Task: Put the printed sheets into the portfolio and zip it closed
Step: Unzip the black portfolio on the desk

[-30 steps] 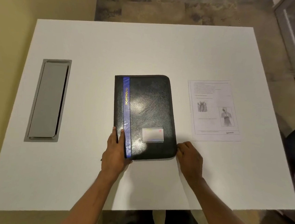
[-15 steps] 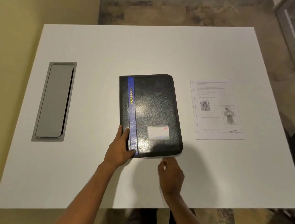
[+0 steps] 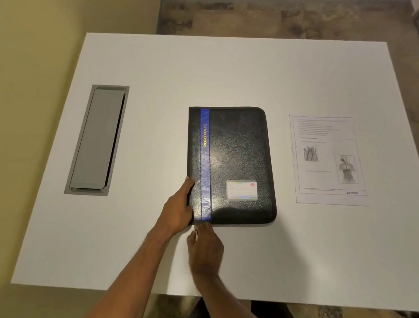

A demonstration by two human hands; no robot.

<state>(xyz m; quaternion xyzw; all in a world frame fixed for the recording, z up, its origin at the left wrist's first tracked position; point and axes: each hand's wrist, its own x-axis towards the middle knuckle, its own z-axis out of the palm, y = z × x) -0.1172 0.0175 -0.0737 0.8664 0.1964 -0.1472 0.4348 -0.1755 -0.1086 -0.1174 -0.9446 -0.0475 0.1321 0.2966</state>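
The black portfolio (image 3: pixel 238 166) with a blue stripe and gold lettering lies closed in the middle of the white table (image 3: pixel 236 72). The printed sheets (image 3: pixel 330 159) lie flat to its right, apart from it. My left hand (image 3: pixel 177 208) grips the portfolio's near left corner at the spine, thumb on the cover. My right hand (image 3: pixel 204 247) is just below the near edge, its fingertips bunched against that edge under the blue stripe. Whether they pinch anything there is hidden.
A grey cable hatch (image 3: pixel 97 140) is set into the table at the left. A yellow wall runs along the left side. Patterned floor shows beyond the table's far edge and under its near edge.
My right hand has slid left along the portfolio's near edge, from the right corner to the spine corner. My left hand stays on the spine side. The camera view has shifted left.
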